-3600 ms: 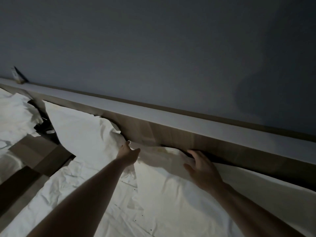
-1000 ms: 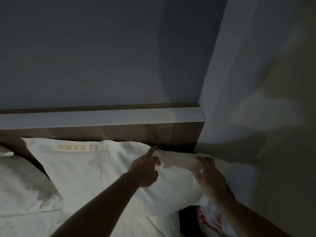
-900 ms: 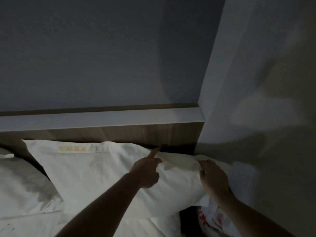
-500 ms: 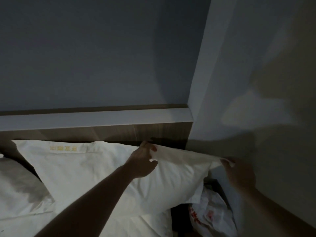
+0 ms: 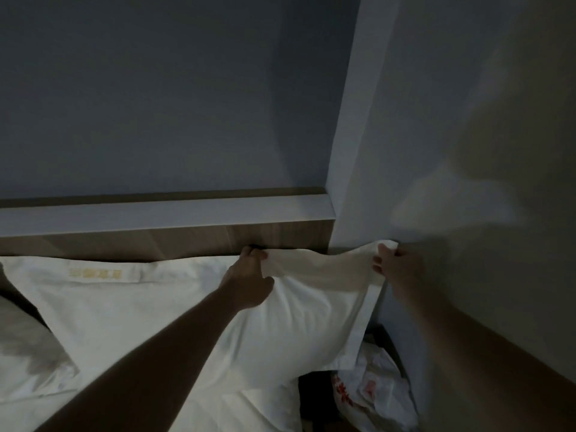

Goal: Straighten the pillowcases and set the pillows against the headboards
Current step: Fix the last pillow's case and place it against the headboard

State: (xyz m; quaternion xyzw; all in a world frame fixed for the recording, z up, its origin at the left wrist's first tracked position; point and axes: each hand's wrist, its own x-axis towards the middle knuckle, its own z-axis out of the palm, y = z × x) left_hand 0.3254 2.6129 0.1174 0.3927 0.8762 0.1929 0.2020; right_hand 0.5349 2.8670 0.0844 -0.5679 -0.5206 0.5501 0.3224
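Observation:
A white pillow [image 5: 174, 310] in a white pillowcase with a yellow label lies along the wooden headboard [image 5: 156, 241] in dim light. My left hand [image 5: 249, 275] pinches the pillowcase's top edge near the middle. My right hand [image 5: 396, 263] pinches the top right corner of the pillowcase, close to the side wall. The flap [image 5: 324, 266] of cloth is stretched taut between both hands. A second white pillow [image 5: 25, 347] lies at the far left, partly cut off.
A side wall [image 5: 467, 151] stands close on the right, meeting the headboard at a corner. A white plastic bag with red print [image 5: 371, 391] sits in the dark gap between bed and wall. White bedsheet [image 5: 243, 410] lies below the pillow.
The view swung from the bed's left part to the right corner pillow. My right hand moved right and up with the pillowcase corner, stretching the flap; my left hand closed on the top edge.

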